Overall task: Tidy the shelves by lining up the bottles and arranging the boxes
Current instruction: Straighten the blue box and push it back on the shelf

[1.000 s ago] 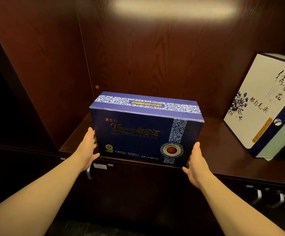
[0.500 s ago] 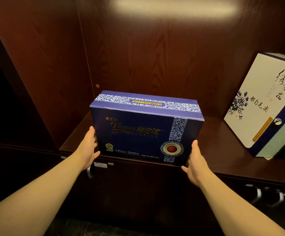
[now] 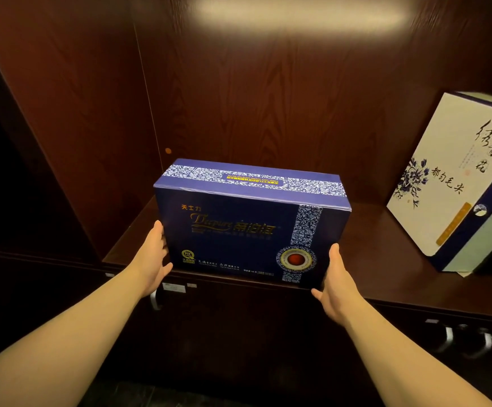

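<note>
A dark blue box [image 3: 238, 230] with gold lettering and a blue-and-white patterned band stands upright at the front edge of the dark wooden shelf [image 3: 385, 259]. My left hand [image 3: 152, 259] presses flat against the box's left side. My right hand [image 3: 335, 280] grips its lower right corner. A white box [image 3: 444, 177] with a blue flower drawing and black brush writing leans tilted at the right end of the shelf, apart from the blue box.
Wooden side panel [image 3: 86, 127] bounds the shelf on the left, and the back wall [image 3: 268, 98] closes it behind. Below the shelf edge are cabinet doors with metal handles [image 3: 155, 298], with more handles [image 3: 450, 337] at the right.
The blue box has hardly moved. My right hand has shifted slightly up along the box's right corner; my left hand stays on the left side.
</note>
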